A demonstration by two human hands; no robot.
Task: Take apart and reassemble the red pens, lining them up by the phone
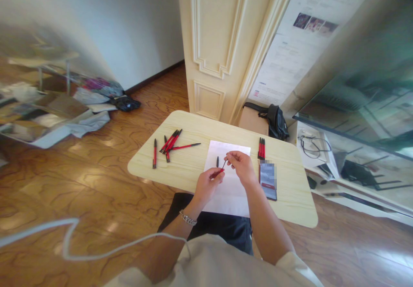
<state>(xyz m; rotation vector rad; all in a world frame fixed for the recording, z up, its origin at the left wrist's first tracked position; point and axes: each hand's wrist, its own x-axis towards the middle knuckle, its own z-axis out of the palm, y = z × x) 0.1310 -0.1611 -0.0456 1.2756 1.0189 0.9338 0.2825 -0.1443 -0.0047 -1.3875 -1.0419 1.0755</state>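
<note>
Over a white sheet of paper [229,196], my left hand [208,186] is closed around a red pen barrel [221,171], most of which its fingers hide. A thin dark pen refill [225,163] sticks up from the barrel's end, and my right hand [241,166] pinches its upper end between thumb and fingertips. Just behind my hands, a small black pen part [217,161] lies on the paper. To the left is a loose pile of red and black pens [171,142], with one pen [155,154] apart from it.
Several red and black pens [261,148] lie side by side at the right of the pale table [290,183], near a phone [268,181]. A black bag [277,121] rests behind the table. A white cable [129,247] crosses by my left arm.
</note>
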